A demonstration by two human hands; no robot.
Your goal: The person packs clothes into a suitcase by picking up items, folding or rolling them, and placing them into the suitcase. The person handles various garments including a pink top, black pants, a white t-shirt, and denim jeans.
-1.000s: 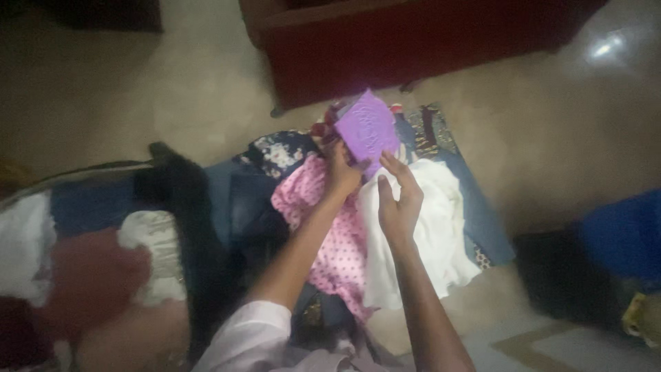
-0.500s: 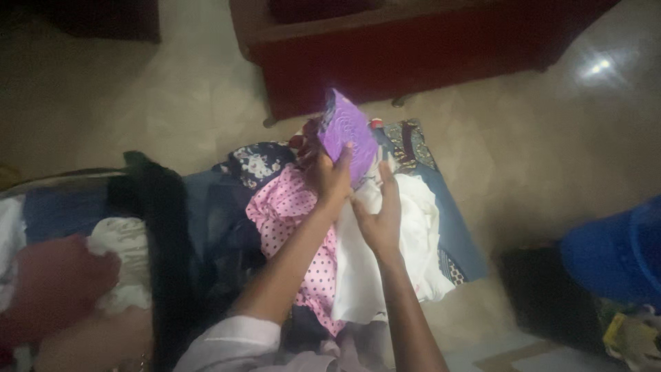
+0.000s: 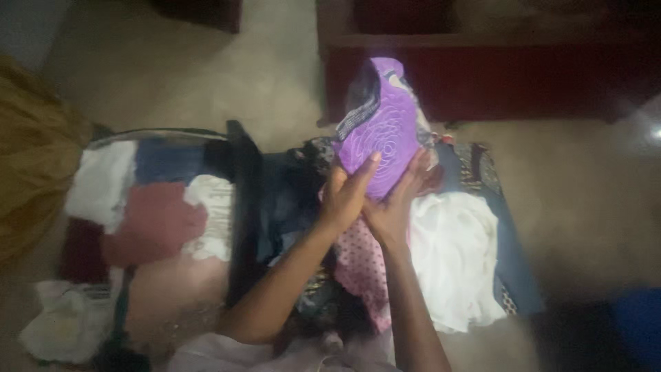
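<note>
I hold a folded purple garment (image 3: pixel 383 131) with a stitched swirl pattern and a dark trim edge, lifted above a pile of clothes. My left hand (image 3: pixel 346 195) grips its lower left side. My right hand (image 3: pixel 397 204) grips its lower right side, the two hands touching. Under them lie a pink dotted garment (image 3: pixel 361 262) and a white garment (image 3: pixel 454 255) on a blue patterned cloth (image 3: pixel 513 265).
An open suitcase (image 3: pixel 237 207) at the left holds white, maroon and blue folded clothes (image 3: pixel 148 220). A dark red sofa (image 3: pixel 496 76) stands behind. A yellow-brown cloth (image 3: pixel 31 165) is at the far left, and a blue object (image 3: pixel 637 324) at the lower right.
The purple garment has been raised higher and both hands now grip it from below. My view has swung left, bringing more of the suitcase into sight.
</note>
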